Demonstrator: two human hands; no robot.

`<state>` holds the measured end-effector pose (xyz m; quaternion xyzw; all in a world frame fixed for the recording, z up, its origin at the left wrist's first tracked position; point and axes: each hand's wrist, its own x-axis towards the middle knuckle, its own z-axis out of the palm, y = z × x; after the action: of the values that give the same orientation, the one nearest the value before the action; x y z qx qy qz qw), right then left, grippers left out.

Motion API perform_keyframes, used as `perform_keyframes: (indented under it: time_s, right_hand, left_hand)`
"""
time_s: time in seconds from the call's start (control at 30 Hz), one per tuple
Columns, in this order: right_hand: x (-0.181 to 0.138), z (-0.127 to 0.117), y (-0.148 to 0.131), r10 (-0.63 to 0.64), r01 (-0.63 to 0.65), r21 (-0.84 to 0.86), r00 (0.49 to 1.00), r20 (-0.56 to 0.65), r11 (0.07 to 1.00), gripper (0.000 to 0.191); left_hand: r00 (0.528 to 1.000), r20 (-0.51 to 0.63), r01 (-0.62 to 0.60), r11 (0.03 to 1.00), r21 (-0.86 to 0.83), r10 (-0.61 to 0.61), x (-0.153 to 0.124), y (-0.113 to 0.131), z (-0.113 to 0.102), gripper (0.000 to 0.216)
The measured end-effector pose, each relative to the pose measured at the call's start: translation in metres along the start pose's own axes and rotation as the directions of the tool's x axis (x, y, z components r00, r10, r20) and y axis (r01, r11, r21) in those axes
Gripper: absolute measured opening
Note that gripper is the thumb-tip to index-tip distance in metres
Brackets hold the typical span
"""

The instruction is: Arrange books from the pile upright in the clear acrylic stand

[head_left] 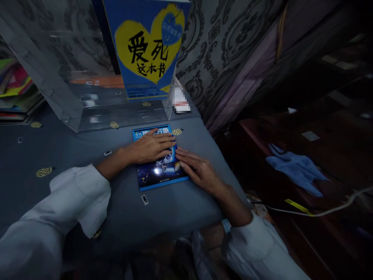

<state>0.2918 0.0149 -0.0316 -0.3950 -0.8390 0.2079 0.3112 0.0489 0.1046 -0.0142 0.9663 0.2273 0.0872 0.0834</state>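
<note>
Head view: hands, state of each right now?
Left hand: open, flat, palm down on the blue book.
Right hand: open, fingers resting at the book's right edge.

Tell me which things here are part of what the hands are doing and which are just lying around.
In use: blue book, left hand flat on it, right hand at its right edge, grey table.
Lying about: heart-cover book, clear stand, stack of books, blue cloth, white cable.
</note>
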Motion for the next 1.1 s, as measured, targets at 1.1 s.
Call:
perform_keyframes:
  time_s: [1.1]
  right_hand:
    - [-0.018,-0.003,-0.012,0.041,-0.04,0.011,0.998,-0.055,0.999,0.032]
  left_hand:
    - [0.996,0.042,-0.07,0.991,-0.118,0.076,0.002,0.014,-0.008,0.043]
